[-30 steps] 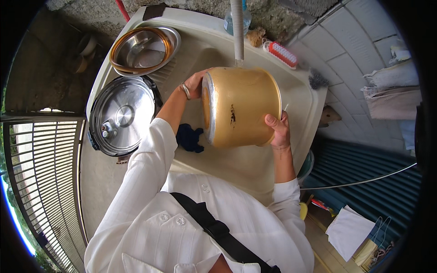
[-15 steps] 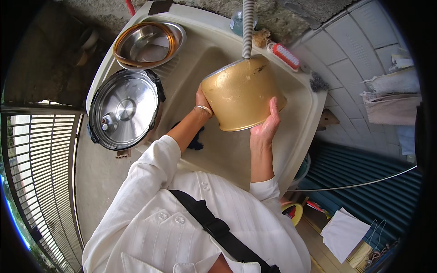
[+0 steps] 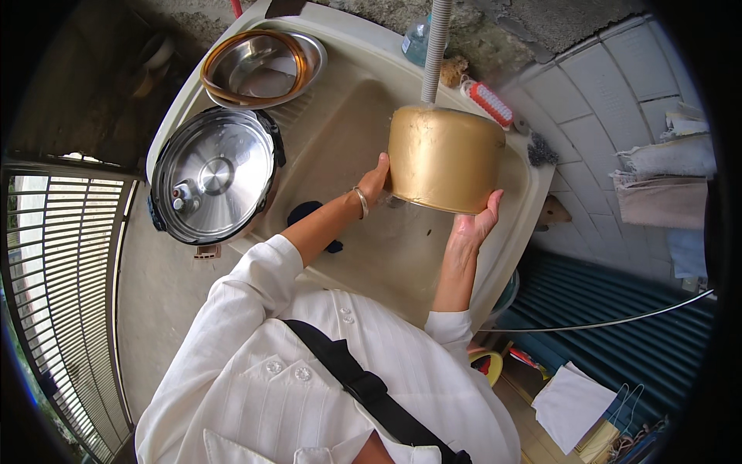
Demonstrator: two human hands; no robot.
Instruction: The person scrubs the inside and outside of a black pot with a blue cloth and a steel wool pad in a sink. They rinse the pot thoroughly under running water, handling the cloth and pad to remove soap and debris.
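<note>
A gold-coloured metal pot (image 3: 447,158) is held over the pale sink basin (image 3: 332,143), its outer wall toward me and its inside hidden. My left hand (image 3: 374,184) presses on its left side, thumb up along the wall. Under its lower right edge, my right hand (image 3: 479,218) supports it with the thumb outside; most of the fingers are hidden. Behind the pot's top edge ends a grey corrugated hose (image 3: 434,66). In the basin, near my left forearm, lies a dark cloth (image 3: 305,213).
Left on the sink's ledge sit a steel pressure-cooker lid (image 3: 218,176) and a steel bowl (image 3: 259,69) with a brown ring on it. A red brush (image 3: 491,104), a dark scouring pad (image 3: 542,149), a brown sponge (image 3: 454,71) and a clear bottle (image 3: 417,41) line the far rim.
Both hands have moved the pot slightly right and turned it, so its lower edge now slopes down to the right. More of the dark cloth shows.
</note>
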